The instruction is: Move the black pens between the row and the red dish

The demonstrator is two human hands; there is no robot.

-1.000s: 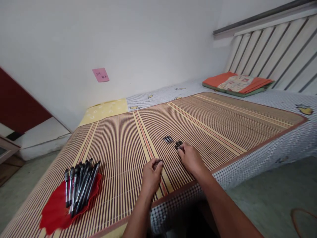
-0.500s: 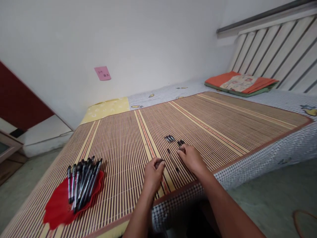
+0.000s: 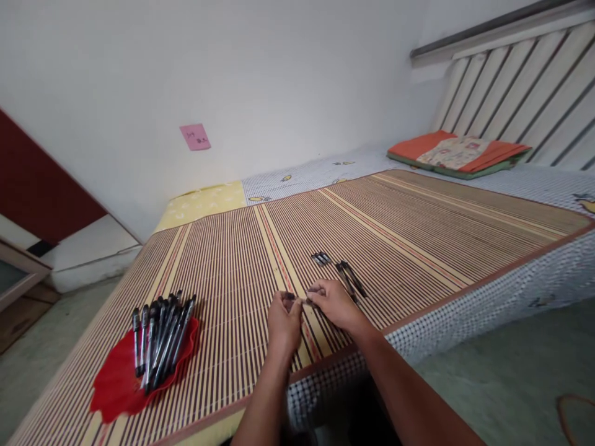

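Note:
My left hand is closed in a pinch around a small dark pen part, mostly covered by the fingers. Just to its right, my right hand is pinched too, its fingertips meeting those of the left over the striped mat. Whatever the right fingers grip is too small and covered to make out. Beyond the right hand lie black pens side by side. Several short black pen caps sit in a row to their left.
At the left, several clear-barrelled pens with black caps are piled on a red scalloped cloth. A folded orange and green cloth lies by the white slatted headboard. A pink note is on the wall.
My right hand has moved left and nearer, away from the black pens, to meet my left hand. The thin dark pen that lay between the hands no longer shows there.

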